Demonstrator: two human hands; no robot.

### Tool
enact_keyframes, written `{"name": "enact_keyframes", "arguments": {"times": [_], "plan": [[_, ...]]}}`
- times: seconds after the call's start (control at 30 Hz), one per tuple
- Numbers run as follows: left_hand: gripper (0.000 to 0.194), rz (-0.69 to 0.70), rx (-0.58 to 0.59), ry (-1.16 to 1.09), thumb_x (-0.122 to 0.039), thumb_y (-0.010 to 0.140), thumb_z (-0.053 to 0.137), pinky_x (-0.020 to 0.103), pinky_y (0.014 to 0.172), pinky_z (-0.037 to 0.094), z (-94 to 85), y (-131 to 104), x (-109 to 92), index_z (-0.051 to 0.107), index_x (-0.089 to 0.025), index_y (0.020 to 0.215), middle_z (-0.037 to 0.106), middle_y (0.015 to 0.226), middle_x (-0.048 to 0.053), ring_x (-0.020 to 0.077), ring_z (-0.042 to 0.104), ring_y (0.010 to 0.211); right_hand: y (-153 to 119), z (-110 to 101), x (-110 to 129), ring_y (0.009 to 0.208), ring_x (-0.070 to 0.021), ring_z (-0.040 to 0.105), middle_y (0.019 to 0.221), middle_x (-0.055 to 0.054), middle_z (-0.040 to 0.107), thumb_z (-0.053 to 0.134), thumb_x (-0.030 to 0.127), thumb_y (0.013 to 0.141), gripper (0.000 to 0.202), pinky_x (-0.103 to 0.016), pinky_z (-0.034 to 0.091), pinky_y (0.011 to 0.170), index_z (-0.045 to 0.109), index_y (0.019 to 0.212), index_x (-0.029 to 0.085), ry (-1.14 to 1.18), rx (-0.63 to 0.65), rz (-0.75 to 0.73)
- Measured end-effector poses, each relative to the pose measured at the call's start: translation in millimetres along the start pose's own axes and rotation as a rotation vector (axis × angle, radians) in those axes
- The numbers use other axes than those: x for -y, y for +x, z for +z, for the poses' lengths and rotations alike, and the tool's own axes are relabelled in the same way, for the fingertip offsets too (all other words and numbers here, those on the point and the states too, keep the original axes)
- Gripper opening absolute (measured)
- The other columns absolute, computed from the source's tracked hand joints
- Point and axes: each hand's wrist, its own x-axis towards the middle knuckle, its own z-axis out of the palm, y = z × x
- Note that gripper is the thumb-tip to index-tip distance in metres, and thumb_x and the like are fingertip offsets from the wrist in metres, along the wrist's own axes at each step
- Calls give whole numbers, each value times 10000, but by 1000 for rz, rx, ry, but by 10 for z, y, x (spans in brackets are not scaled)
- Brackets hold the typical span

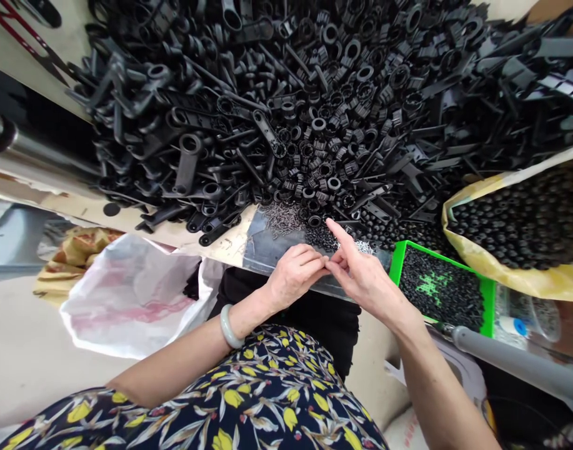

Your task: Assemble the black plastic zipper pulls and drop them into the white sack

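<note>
My left hand (298, 272), its fingers curled in, meets my right hand (356, 269) over the table's front edge. Their fingertips pinch together at one spot; whatever sits between them is too small or hidden to name. The right index finger points up and away, while its thumb presses against the left fingertips. Just beyond the hands lie a heap of small metal pins or screws (285, 219), small black parts (321, 237) and a patch of shiny silver pieces (363, 247). Black plastic rings (318, 124) and flat black handle-like pieces (187, 164) are piled behind.
A green tray (397, 264) of small black bits, some green, stands at the right. Past it is a yellow-edged sack (515, 284) of round black parts. A white plastic bag (127, 300) hangs open at the left. A grey tube (511, 356) crosses the lower right.
</note>
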Motion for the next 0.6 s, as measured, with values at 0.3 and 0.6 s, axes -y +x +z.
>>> {"name": "enact_keyframes", "arguments": {"times": [0.3,0.6], "plan": [[161,-14,-51,-27,-246,1002,675,414,939,592,37,-23,4,727,-184,1141,797,1021,70,219,692,985,-1439,409,-18,539,-179,621,692,23,674,658,282,965,338,-332,550,540,721,1286,367,130,-418,45],[143,-1,-54,-33,-204,991,682,409,936,576,24,-19,-20,724,-186,1127,795,1021,71,214,708,966,-1576,-2,-511,1044,-318,724,1225,-107,683,842,657,728,892,-545,617,872,457,1467,341,385,-1073,155]]}}
